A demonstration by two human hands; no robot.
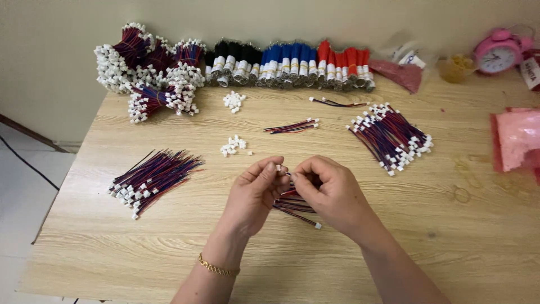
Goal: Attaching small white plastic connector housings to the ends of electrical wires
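Left hand: the left hand [254, 194] sits at centre table, fingers curled in, thumb and forefinger pinched tight on a small white connector [280, 170] – a gold bracelet [218, 268] on the wrist
Right hand: the right hand [330, 191] meets it fingertip to fingertip, also pinched shut, working at the same connector; what exactly its fingertips grip is too small to tell
Wires in hand: a small bunch of red-and-blue wires [293, 205] hangs under both palms, one end trailing out on the wooden table [427, 253] with a white plug at its tip
Left pile: a loose fan of wires with white ends [151, 179] lies well apart to the left of the hands
Right pile: a bigger heap of finished-looking leads [391, 137] sits up to the right
Loose connectors: two little clusters of white plugs – one [234, 145] just beyond the hands, one [234, 101] further back
Stray wires: a thin bundle [292, 126] lies between the clusters and the right pile
Back row: bundled harnesses [149, 67] at the left, then black, blue and red tied rolls [289, 65] lined along the wall
Far right: a pink alarm clock [498, 53] in the corner, a pink bag [517, 141] at the edge
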